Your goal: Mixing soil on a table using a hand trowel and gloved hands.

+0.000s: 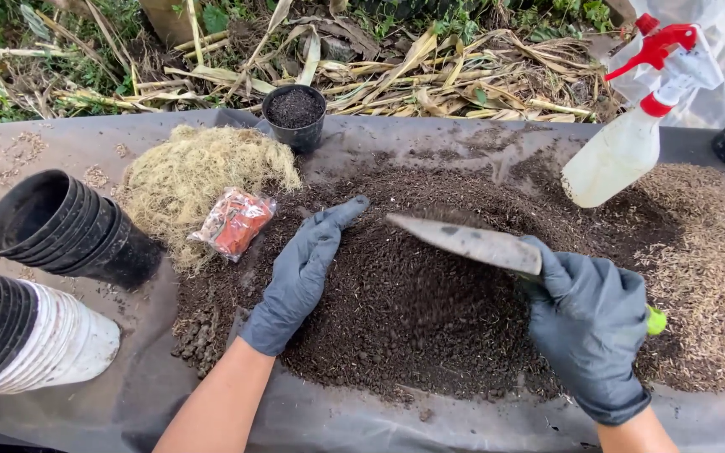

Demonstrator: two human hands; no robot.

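Left hand (299,273) flat & open on soil pile (404,310), right hand (585,323) clamped round trowel (472,243)

Soft, even daylight fills the scene, bright but without hard sun. Shadows are faint and short: a dim one lies under the left hand (299,273) on the dark soil (413,319), another beside the stacked black pots (69,226). The spray bottle (631,138) looks slightly overexposed, and a pale sheet at the top right corner is nearly washed out. Focus is sharp across the middle; the edges bend mildly from the wide lens.
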